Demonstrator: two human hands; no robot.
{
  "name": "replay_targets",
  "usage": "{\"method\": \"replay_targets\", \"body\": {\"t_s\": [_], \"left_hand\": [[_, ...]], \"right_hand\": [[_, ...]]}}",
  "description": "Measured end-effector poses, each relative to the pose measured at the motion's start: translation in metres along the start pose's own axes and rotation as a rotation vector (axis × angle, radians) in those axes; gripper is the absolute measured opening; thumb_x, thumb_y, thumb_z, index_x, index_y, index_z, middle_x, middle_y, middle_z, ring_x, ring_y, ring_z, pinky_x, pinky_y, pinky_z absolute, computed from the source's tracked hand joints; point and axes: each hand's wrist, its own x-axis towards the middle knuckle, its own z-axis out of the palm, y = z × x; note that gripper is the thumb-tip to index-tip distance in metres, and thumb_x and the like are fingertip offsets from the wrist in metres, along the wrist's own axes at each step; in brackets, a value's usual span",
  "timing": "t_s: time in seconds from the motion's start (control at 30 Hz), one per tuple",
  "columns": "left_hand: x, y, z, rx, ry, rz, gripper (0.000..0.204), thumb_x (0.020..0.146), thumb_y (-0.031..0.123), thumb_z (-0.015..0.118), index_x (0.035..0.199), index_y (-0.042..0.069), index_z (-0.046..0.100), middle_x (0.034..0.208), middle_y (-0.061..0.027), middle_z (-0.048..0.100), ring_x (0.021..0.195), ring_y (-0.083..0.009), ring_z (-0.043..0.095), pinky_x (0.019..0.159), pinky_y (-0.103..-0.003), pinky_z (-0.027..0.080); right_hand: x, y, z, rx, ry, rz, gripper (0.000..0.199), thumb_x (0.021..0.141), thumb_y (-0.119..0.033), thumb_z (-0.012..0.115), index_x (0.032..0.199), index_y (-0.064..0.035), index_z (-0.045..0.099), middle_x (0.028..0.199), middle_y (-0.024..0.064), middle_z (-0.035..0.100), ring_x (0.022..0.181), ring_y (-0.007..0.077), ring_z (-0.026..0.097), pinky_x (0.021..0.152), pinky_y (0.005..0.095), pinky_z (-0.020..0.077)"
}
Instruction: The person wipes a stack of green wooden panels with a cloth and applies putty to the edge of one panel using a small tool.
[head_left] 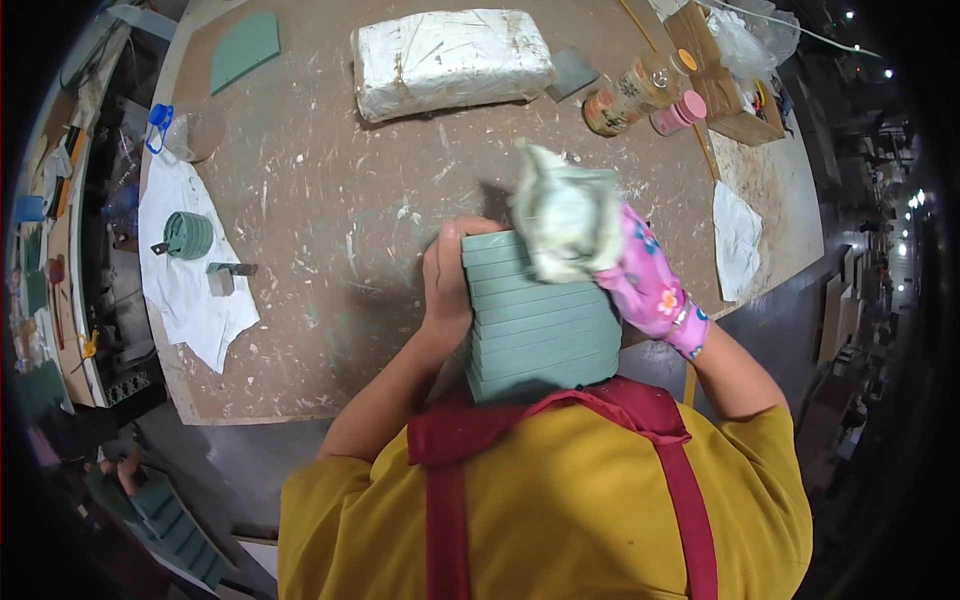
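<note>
A stack of several pale green boards (540, 335) stands against my body at the near edge of the table. My left hand (448, 280), bare, is wrapped round the stack's far left corner, its fingers bent over the far side. In a pink flowered glove, my right hand (645, 285) grips a crumpled whitish cloth (570, 215) at the stack's far right edge. The cloth is a little blurred and hides my right fingertips. It covers part of the top board.
Ahead lies a white wrapped block (450, 62) beside a small grey plate (573, 74). A glass bottle (625, 97) and a pink-capped jar (678, 114) stand at right, near a cardboard box (725, 90). At left, a white cloth (190, 285) bears a green roll (188, 235).
</note>
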Motion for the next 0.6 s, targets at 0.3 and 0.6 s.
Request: {"method": "replay_targets", "body": {"t_s": [0.3, 0.6], "left_hand": [[0.003, -0.024, -0.002, -0.075, 0.054, -0.086, 0.049, 0.101, 0.034, 0.024, 0.103, 0.000, 0.059, 0.092, -0.0081, 0.064, 0.080, -0.0156, 0.058, 0.077, -0.029, 0.047], [0.009, -0.001, 0.008, -0.025, -0.050, 0.036, 0.052, 0.099, 0.029, 0.022, 0.088, -0.004, 0.060, 0.090, -0.0145, 0.063, 0.086, -0.0213, 0.057, 0.082, -0.033, 0.045]], "right_hand": [[0.045, -0.034, 0.014, -0.144, -0.202, -0.241, 0.060, 0.089, -0.040, 0.054, 0.139, -0.0090, 0.042, 0.146, 0.0133, 0.036, 0.136, 0.0333, 0.032, 0.114, 0.0447, 0.0181], [-0.040, 0.010, 0.045, 0.585, 0.436, 0.414, 0.050, 0.097, -0.028, 0.048, 0.137, 0.0008, 0.041, 0.131, 0.0117, 0.049, 0.122, 0.0240, 0.044, 0.104, 0.0332, 0.0309]]}}
